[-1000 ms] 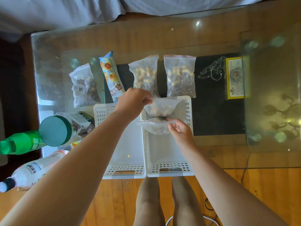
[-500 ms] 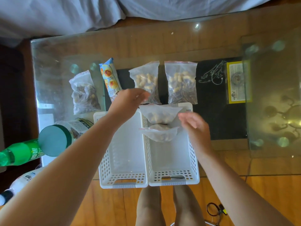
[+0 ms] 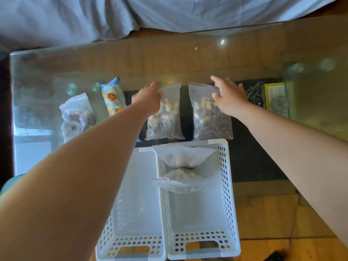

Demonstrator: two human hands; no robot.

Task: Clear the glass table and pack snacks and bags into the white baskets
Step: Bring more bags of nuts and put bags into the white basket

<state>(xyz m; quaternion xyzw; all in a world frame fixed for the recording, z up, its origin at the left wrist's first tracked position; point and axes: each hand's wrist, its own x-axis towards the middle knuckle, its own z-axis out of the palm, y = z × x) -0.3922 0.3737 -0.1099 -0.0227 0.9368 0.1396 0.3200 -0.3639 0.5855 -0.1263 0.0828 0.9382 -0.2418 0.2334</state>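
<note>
our left hand (image 3: pixel 148 97) and right hand (image 3: pixel 228 98), grips wide, touch two clear zip bags of nuts (image 3: pixel 165 113) beyond the white perforated plastic baskets (image 3: pixel 228 185) at the glass worktop's (image 3: pixel 188 59) near edge.

Non-task stuff only: grey-blue bedsheet (image 3: pixel 131 14) draped across the far edge, rumpled, hanging down to the wooden floor (image 3: pixel 267 219). Black mat (image 3: pixel 250 157) lying under the glass, white line drawing (image 3: pixel 254 91) on its far right part. Yellow-bordered card (image 3: pixel 278 98) just right of the drawing, print too blurred to read. Green-capped object (image 3: pixel 7 182) cut off at the left edge, can't tell what it is. Small dark object (image 3: pixel 275 257) on the floor, bottom right, mostly out of frame.
</note>
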